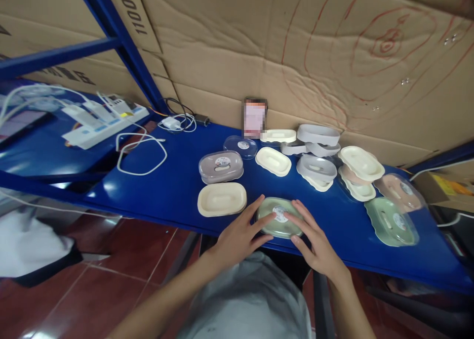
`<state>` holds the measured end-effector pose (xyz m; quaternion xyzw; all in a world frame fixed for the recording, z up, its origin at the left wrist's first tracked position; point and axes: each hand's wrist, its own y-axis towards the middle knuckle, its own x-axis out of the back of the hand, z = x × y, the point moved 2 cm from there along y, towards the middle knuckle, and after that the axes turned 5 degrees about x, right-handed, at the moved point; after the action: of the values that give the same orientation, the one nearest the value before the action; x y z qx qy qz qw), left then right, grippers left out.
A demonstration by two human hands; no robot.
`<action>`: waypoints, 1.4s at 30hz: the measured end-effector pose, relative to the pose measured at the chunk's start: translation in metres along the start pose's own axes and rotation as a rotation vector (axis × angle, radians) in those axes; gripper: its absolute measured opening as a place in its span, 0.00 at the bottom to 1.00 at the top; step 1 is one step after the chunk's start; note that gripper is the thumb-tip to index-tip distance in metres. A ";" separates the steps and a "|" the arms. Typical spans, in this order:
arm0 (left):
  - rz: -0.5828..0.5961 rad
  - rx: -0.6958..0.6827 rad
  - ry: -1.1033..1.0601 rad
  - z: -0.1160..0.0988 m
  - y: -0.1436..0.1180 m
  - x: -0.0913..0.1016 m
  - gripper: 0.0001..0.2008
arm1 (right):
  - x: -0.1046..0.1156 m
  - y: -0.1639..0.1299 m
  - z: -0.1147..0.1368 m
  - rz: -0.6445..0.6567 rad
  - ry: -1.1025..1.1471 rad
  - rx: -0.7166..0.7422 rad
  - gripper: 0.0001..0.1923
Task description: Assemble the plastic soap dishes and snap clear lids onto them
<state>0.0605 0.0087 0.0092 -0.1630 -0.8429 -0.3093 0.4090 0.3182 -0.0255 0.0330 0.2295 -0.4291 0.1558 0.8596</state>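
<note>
A green soap box with a clear lid and a round sticker (pixel 280 215) sits near the front edge of the blue shelf (pixel 174 190). My left hand (pixel 240 235) grips its left side, fingers over the lid. My right hand (pixel 314 242) grips its right side, fingers resting on top. To the left lie a cream tray (pixel 221 199) and a closed brownish box with a clear lid (pixel 221 166).
Further back lie a loose clear lid (pixel 240 146), a cream tray (pixel 273 161), and several grey, cream, pink and green box parts (pixel 361 173). A closed green box (pixel 391 221) lies at right. A power strip (pixel 105 119) and white cables (pixel 142 153) lie at left. Cardboard backs the shelf.
</note>
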 end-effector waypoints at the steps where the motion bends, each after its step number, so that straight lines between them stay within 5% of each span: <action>1: 0.010 0.010 -0.008 0.000 0.000 0.000 0.29 | 0.000 -0.001 0.000 -0.003 -0.011 0.000 0.29; 9: 0.069 0.094 -0.084 0.000 0.004 0.002 0.40 | -0.008 -0.006 0.000 -0.020 -0.160 -0.009 0.39; 22: 0.166 0.151 -0.181 0.013 0.000 -0.006 0.40 | -0.018 -0.009 0.005 -0.043 -0.296 0.131 0.37; 25: 0.094 0.128 -0.190 0.007 -0.003 0.000 0.37 | -0.016 -0.012 0.001 -0.068 -0.233 0.125 0.39; 29: -0.137 0.084 -0.189 0.009 -0.019 0.034 0.32 | -0.007 -0.007 -0.004 -0.282 -0.033 0.015 0.38; 31: -0.328 0.146 -0.117 0.023 -0.033 0.061 0.29 | -0.010 0.006 0.002 -0.287 -0.057 -0.008 0.31; 35: -0.647 0.474 0.128 0.073 -0.064 0.113 0.34 | -0.039 0.051 0.033 -0.028 -0.173 0.162 0.29; 38: -0.682 0.644 0.237 0.112 -0.081 0.131 0.35 | -0.062 0.077 0.056 0.098 -0.198 0.285 0.31; 42: -0.585 0.693 0.242 0.147 -0.084 0.129 0.37 | -0.066 0.082 0.060 0.066 -0.242 0.235 0.25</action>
<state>-0.1497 0.0441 0.0087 0.2652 -0.8532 -0.1287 0.4303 0.2013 0.0075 0.0326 0.3311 -0.5156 0.2042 0.7634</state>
